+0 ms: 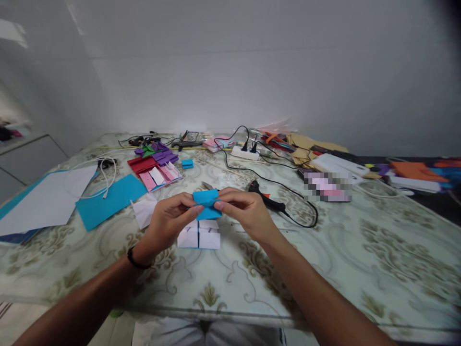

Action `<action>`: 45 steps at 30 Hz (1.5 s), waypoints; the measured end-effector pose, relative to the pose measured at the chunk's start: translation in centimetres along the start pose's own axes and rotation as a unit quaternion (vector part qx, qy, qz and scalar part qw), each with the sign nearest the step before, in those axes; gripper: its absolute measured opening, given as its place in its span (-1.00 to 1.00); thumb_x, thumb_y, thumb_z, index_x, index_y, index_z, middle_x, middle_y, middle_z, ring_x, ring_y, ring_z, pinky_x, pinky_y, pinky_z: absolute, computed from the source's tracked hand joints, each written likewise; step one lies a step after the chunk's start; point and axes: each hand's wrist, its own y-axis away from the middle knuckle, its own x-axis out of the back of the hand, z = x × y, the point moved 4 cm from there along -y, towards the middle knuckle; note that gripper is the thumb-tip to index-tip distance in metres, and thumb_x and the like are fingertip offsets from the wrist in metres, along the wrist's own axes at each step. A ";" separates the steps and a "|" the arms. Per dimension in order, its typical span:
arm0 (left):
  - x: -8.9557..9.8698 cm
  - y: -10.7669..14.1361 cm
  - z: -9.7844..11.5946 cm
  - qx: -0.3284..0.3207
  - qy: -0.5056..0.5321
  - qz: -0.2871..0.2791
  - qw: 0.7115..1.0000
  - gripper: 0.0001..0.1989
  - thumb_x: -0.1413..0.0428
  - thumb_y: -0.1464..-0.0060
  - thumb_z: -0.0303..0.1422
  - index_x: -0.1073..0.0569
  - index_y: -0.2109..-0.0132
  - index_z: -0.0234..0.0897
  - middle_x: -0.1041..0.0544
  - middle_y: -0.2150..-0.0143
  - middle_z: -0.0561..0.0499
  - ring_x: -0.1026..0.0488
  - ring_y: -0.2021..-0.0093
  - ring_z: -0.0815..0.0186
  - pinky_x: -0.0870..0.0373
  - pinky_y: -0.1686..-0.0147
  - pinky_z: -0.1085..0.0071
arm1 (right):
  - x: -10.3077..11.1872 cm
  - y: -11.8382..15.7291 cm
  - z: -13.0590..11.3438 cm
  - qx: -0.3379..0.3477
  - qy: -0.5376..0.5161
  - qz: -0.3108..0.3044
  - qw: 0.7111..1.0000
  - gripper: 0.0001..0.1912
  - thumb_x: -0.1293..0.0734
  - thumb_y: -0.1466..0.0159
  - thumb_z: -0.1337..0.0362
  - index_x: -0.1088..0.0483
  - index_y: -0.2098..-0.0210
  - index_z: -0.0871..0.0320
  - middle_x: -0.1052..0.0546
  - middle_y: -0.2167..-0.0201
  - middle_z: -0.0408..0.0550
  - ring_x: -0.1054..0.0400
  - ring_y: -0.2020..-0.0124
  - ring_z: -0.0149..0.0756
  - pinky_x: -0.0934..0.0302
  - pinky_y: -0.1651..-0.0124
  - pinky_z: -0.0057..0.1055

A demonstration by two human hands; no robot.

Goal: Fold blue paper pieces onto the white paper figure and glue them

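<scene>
Between my two hands is a small piece of folded blue paper (207, 198), pinched at both side edges above the table. My left hand (168, 216) grips its left edge with thumb and fingertips. On the opposite edge, my right hand (248, 209) pinches it the same way. Just below the held piece, white folded papers with blue edges (199, 237) lie on the table. A creased white paper (144, 212) is beside my left hand. The black glue gun (272, 202) rests to the right of my right hand, its cord curling away.
Blue sheets (111, 199) and a white sheet (50, 199) lie at left with a white cable (113, 180). Farther back are purple folded papers (163, 154), pink folded pieces (162, 177) and a power strip (245, 154). A blurred phone (326, 186) lies at right.
</scene>
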 end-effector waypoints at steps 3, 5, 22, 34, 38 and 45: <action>0.0 -0.1 0.0 0.008 -0.022 0.004 1.000 -0.78 -0.38 -0.14 -0.31 -0.60 0.41 -0.29 -0.50 0.46 0.06 -0.38 0.44 0.42 -0.34 0.47 0.54 | 0.0 0.0 0.2 -0.013 -0.012 0.011 1.000 -0.76 -0.63 -0.10 0.07 -0.66 0.44 0.09 -0.66 0.29 -0.01 -0.52 0.23 -0.21 -0.42 0.20 -0.32; 0.1 -0.1 -0.1 0.022 -0.036 0.014 0.999 -0.74 -0.37 -0.14 -0.26 -0.58 0.42 -0.31 -0.50 0.47 0.05 -0.38 0.45 0.42 -0.33 0.48 0.54 | 0.0 0.0 0.5 -0.031 -0.022 0.018 0.999 -0.74 -0.64 -0.08 0.06 -0.63 0.45 0.10 -0.65 0.31 -0.03 -0.50 0.25 -0.22 -0.40 0.21 -0.33; 0.1 0.0 -1.1 0.085 -0.068 0.049 0.993 -0.77 -0.34 -0.01 -0.34 -0.44 0.44 -0.28 -0.45 0.49 0.09 -0.37 0.50 0.43 -0.30 0.53 0.53 | -0.7 0.3 1.5 -0.071 -0.013 0.072 0.995 -0.72 -0.60 -0.08 0.16 -0.46 0.53 0.12 -0.53 0.40 -0.12 -0.33 0.35 -0.31 -0.25 0.25 -0.34; 0.2 -0.1 -1.2 0.129 -0.059 0.049 0.989 -0.75 -0.33 0.02 -0.36 -0.37 0.32 -0.24 -0.39 0.51 0.16 -0.32 0.54 0.46 -0.19 0.55 0.58 | -1.0 0.4 1.9 -0.087 -0.019 0.080 0.993 -0.60 -0.63 -0.05 0.06 -0.42 0.55 0.13 -0.51 0.45 -0.13 -0.35 0.35 -0.30 -0.25 0.28 -0.35; 0.2 -0.1 -1.2 0.135 -0.023 0.045 0.990 -0.70 -0.34 0.02 -0.39 -0.34 0.24 -0.22 -0.41 0.47 0.18 -0.38 0.50 0.47 -0.25 0.51 0.60 | -0.9 0.4 1.9 -0.090 -0.004 0.084 0.992 -0.56 -0.65 -0.04 0.01 -0.41 0.52 0.13 -0.48 0.47 -0.16 -0.29 0.41 -0.35 -0.19 0.34 -0.38; 0.3 -0.1 -1.6 0.173 -0.031 0.033 0.984 -0.54 -0.37 0.03 -0.39 -0.42 -0.02 -0.21 -0.48 0.49 0.18 -0.45 0.54 0.42 -0.33 0.52 0.56 | -1.2 0.3 1.9 -0.086 -0.031 0.059 0.994 -0.56 -0.62 -0.08 0.05 -0.41 0.24 0.09 -0.52 0.40 -0.18 -0.41 0.36 -0.33 -0.32 0.27 -0.38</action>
